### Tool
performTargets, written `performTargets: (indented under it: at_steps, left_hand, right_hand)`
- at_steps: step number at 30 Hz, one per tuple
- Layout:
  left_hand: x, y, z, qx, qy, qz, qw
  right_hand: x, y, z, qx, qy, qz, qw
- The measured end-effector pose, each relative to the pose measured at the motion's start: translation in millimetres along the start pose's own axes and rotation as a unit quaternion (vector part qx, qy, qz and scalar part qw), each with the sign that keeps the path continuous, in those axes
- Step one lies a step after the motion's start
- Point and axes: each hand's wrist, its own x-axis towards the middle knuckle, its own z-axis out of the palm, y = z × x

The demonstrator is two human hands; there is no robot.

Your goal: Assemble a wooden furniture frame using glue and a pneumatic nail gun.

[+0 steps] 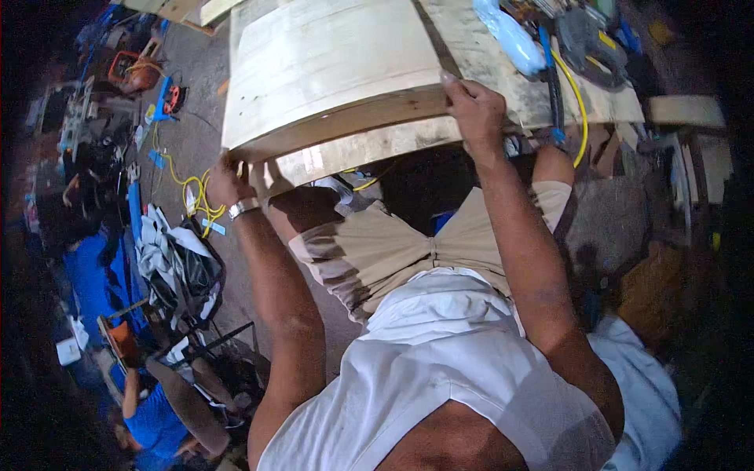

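A shallow pale wooden box (338, 59), with a flat plywood top and a board along its near side, lies in front of me on a plywood worktable (518, 94). My left hand (230, 182) is closed around its near left corner, some fingers hidden behind the wood. At the near right corner, my right hand (477, 116) grips the edge, thumb up by the top face. The underside of the box cannot be seen.
On the worktable's right lie a light blue plastic-wrapped bundle (510, 35), a yellow hose (581, 102) and a dark coiled thing (589, 47). A yellow cord (196, 188) and a grey-and-black bag (177, 263) lie on the floor at left. Another person in blue (161, 416) sits lower left.
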Motion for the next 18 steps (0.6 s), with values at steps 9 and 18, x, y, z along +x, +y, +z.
performTargets:
  at_steps: [9, 18]
  left_hand:
    - [-14.9, -2.1, 15.5, 0.038, 0.032, 0.069, 0.996]
    - [-32.1, 39.6, 25.5, 0.351, 0.069, 0.232, 0.905]
  right_hand:
    - [4.6, -6.9, -0.1, 0.137, -0.069, 0.153, 0.976]
    - [30.8, 28.1, -14.7, 0.180, -0.111, 0.162, 0.964]
